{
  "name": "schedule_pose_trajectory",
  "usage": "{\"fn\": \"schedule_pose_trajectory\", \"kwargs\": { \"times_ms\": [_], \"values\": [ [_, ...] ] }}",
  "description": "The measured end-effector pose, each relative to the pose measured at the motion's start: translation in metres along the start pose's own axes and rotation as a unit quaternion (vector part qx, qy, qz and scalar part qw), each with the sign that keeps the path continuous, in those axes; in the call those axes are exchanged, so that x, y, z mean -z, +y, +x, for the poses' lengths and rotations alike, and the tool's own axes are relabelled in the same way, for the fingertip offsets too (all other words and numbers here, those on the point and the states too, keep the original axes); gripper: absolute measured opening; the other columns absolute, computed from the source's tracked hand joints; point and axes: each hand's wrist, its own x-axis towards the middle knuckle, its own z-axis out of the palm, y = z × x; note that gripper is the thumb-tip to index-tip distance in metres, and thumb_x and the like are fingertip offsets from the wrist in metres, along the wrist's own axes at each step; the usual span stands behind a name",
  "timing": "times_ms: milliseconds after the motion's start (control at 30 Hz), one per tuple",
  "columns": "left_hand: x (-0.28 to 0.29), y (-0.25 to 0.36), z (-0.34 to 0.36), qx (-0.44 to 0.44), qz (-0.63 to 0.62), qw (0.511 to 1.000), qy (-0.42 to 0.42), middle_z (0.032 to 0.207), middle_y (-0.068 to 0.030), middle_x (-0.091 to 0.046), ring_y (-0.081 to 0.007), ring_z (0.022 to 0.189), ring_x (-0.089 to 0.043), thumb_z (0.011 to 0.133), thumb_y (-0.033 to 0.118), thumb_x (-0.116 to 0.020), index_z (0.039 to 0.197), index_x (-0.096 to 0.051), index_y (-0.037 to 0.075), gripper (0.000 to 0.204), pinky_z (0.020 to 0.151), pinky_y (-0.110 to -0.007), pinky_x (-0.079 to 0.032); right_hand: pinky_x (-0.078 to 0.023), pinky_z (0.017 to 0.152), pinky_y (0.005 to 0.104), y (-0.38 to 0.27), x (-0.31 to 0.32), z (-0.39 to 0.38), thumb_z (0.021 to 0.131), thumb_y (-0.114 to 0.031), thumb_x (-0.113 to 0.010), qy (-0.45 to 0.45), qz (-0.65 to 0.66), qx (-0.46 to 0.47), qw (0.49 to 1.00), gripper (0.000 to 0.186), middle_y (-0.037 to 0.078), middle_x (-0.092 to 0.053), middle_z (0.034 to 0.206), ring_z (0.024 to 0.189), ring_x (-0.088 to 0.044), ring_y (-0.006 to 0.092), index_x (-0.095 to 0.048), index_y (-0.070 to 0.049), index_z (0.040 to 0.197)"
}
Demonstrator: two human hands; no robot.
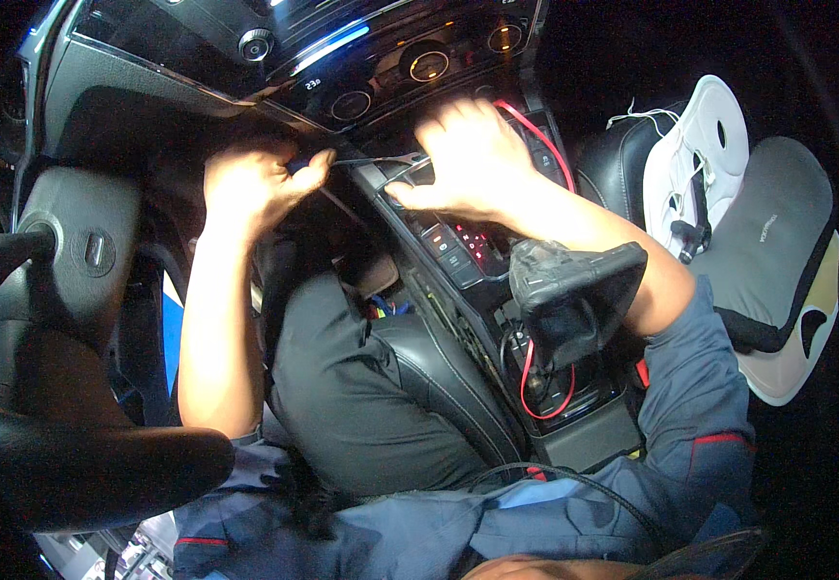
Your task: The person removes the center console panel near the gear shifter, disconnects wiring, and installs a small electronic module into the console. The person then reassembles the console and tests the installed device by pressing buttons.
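My left hand [260, 193] is closed around a thin metal tool [371, 161], which looks like a wrench and reaches toward the centre console. My right hand [468, 159] grips the edge of the console trim [410, 176] beside the tool's far end, thumb out to the left and fingertips partly hidden. Below it is a control panel [463, 251] with red-lit symbols. A red cable [557, 145] runs past my right hand. A loose dark gear-lever boot [569, 290] lies by my right forearm over an opened part of the console.
A dashboard [361, 58] with round vents spans the top. The steering wheel [95, 454] and door armrest [90, 251] are at left. On the passenger seat [622, 145] lie white panels [690, 116] and a grey pad [777, 222]. My legs [342, 406] occupy the driver's seat.
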Motion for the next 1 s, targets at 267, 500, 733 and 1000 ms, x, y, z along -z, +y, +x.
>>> {"fn": "schedule_pose_trajectory", "kwargs": {
  "times_ms": [267, 500, 733, 1000],
  "values": [
    [-0.005, -0.01, -0.001, -0.028, -0.005, 0.999, -0.022, 0.055, -0.0106, -0.062, -0.0303, 0.05, -0.063, 0.087, 0.068, -0.068, 0.062, -0.07, 0.014, 0.059, 0.049, -0.041, -0.049, -0.047, 0.089, 0.0463, -0.002, 0.002, 0.002, 0.08, -0.074, -0.068, -0.049, -0.01, -0.021, 0.999, 0.075, 0.018, -0.063, 0.093, 0.096, -0.059, 0.0341, -0.071, 0.001, 0.088],
    [-0.007, -0.009, -0.003, -0.033, -0.021, 0.999, -0.025, 0.062, -0.0105, -0.066, -0.031, 0.052, -0.063, 0.088, 0.057, -0.075, 0.069, -0.071, 0.012, 0.049, 0.05, -0.042, -0.05, -0.048, 0.088, 0.0458, -0.003, 0.0, 0.004, 0.08, -0.075, -0.067, -0.04, -0.015, -0.027, 0.999, 0.075, 0.018, -0.063, 0.091, 0.094, -0.059, 0.0334, -0.071, 0.0, 0.084],
    [-0.023, -0.021, -0.005, -0.075, -0.05, 0.995, 0.033, 0.054, -0.01, -0.061, -0.03, 0.048, -0.061, 0.087, 0.059, -0.076, 0.057, -0.065, 0.012, 0.057, 0.048, -0.042, -0.048, -0.049, 0.084, 0.0453, -0.001, -0.003, 0.004, 0.083, -0.078, -0.064, -0.028, -0.03, -0.014, 0.999, 0.077, 0.016, -0.063, 0.089, 0.092, -0.061, 0.0324, -0.071, -0.001, 0.082],
    [-0.023, -0.022, -0.003, -0.091, -0.064, 0.993, 0.047, 0.057, -0.0104, -0.064, -0.031, 0.051, -0.063, 0.086, 0.058, -0.076, 0.059, -0.068, 0.01, 0.056, 0.05, -0.042, -0.049, -0.05, 0.083, 0.0445, 0.0, -0.006, 0.005, 0.08, -0.081, -0.064, -0.011, -0.035, -0.01, 0.999, 0.079, 0.015, -0.064, 0.085, 0.089, -0.062, 0.0314, -0.071, -0.002, 0.08]
  ]
}}
